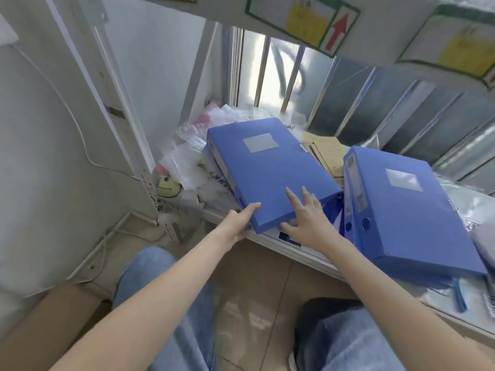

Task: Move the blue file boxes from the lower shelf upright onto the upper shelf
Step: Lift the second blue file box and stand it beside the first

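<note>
My left hand [242,219] grips the blue file box [270,170] at its near corner; my right hand [305,215] lies spread wide on its cover; the white lower shelf [302,253] stands over a tan tiled floor [257,279].

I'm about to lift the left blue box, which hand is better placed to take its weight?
The left hand: it wraps the near corner of the left box, thumb on top. The right hand only lies flat on the lid.
</note>
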